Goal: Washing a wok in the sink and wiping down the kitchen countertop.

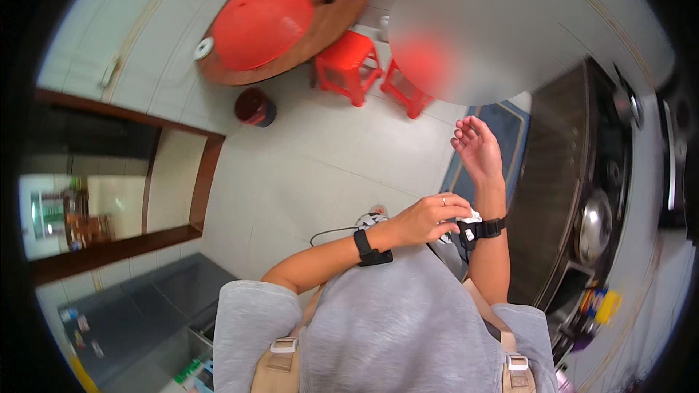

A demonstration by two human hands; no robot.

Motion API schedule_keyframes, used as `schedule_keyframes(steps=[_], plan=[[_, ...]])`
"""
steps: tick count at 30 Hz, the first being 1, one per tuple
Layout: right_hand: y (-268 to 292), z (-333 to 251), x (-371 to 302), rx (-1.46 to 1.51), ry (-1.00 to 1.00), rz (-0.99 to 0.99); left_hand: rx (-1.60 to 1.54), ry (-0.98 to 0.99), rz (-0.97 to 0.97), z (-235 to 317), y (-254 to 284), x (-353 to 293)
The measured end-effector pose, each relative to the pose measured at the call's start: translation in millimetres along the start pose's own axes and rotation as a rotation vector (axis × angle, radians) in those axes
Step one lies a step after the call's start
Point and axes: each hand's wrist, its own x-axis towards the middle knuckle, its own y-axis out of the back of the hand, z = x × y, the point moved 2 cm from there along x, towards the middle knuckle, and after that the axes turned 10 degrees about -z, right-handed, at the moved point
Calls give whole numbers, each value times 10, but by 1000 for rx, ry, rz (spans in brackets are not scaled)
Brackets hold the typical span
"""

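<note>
Right of the frame's centre, the left hand [429, 219] grasps a crumpled white wad [473, 216] in its fingers, at the black wrist device [468, 234]. Higher up, the right hand [480, 154] is released, fingers loosely curled.

Crumpled matt wad [470, 216]; glossy plastic stool [344, 60]; shiny metal lid [595, 227].
</note>
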Motion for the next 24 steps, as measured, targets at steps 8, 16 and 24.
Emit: schedule_keyframes(steps=[8, 16, 24], plan=[[-983, 818, 1597, -247, -223, -207, 204, 110, 403, -323, 1348, -484], [-704, 1477, 2938, -482, -301, -327, -290, 764, 1078, -1774, 2995, -2113], [1005, 1811, 3459, -1068, -576, -175, -486, 1028, 1693, -2742, 4559, -3785]])
